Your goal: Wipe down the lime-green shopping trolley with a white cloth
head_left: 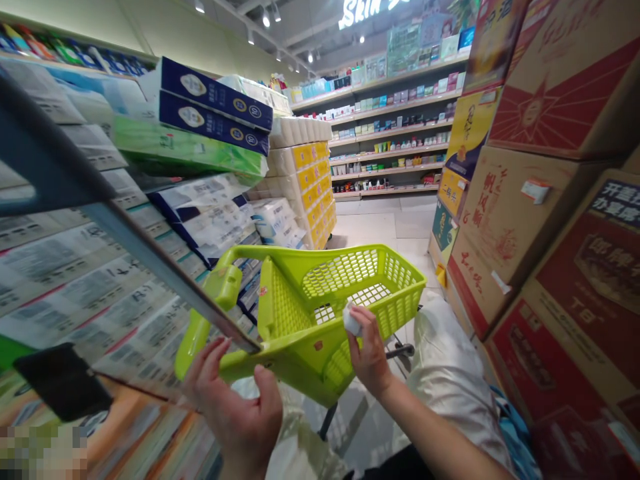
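pinching a white wad (pixel 352 319) between thumb and fingers, the right hand (pixel 369 353) in the head view is closed on it. the wad sticks out at the fingertips, by the near rim of the green cart (pixel 295 357); whether it touches the plastic cannot be told. the fingers cover its right side, so its full shape is hidden and its material is hard to name. the left hand (pixel 237 407) is open, thumb spread from the fingers, at the cart's rim near the handle (pixel 193 340); whether the fingertips touch the rim or the grey bar (pixel 170 277) cannot be made out. that bar slants in from the upper left, where it is blurred and cut off, and its lower end meets the rim in sight, close to the left hand. the hands hide parts of the cart's near side, and its wheels are hard to see. pale trousers (pixel 445 347) show below and to the right of it. a lit sign (pixel 373 10) is cut off at the top, and pixelation masks the lower left corner
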Motion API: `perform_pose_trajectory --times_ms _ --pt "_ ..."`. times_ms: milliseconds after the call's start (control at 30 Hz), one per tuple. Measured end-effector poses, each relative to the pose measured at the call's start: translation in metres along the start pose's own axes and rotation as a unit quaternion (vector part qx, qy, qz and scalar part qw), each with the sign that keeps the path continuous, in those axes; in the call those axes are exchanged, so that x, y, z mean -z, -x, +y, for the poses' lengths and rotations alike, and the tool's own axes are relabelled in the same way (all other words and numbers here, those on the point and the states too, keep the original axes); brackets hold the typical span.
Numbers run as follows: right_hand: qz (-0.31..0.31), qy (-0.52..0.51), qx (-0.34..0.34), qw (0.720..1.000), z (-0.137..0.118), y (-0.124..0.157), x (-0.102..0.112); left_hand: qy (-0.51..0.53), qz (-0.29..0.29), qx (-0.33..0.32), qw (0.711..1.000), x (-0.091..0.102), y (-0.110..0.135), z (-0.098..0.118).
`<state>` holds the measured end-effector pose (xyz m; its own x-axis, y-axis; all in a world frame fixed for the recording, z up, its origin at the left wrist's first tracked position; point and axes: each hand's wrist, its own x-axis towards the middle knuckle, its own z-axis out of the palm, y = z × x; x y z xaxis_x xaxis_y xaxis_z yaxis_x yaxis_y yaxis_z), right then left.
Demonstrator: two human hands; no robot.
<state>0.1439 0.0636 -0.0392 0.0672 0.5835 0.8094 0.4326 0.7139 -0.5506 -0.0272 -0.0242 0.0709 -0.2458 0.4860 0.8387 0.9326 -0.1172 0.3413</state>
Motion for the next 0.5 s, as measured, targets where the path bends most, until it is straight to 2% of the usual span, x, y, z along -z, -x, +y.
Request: perform_pose_trajectory --times_ms 133,233,367,500 --pt "-0.080 -0.044 0.072 0.993 -0.028 0.005 -0.017 0.073 -0.034 0.073 0.994 -0.007 -0.007 -0.008" --pt "-0.074 -0.046 0.094 0.992 -0.019 0.004 -0.013 0.099 -0.043 0.084 0.991 -0.007 -0.010 -0.011" --pt "-0.017 0.023 0.041 0.999 -0.001 0.005 -0.001 0.011 -0.068 0.004 0.998 -0.004 -0.008 -0.005" --pt "-0.041 -0.005 0.026 0.999 -0.018 0.006 -0.009 -0.079 -0.073 -0.060 0.992 -0.006 -0.005 0.005"
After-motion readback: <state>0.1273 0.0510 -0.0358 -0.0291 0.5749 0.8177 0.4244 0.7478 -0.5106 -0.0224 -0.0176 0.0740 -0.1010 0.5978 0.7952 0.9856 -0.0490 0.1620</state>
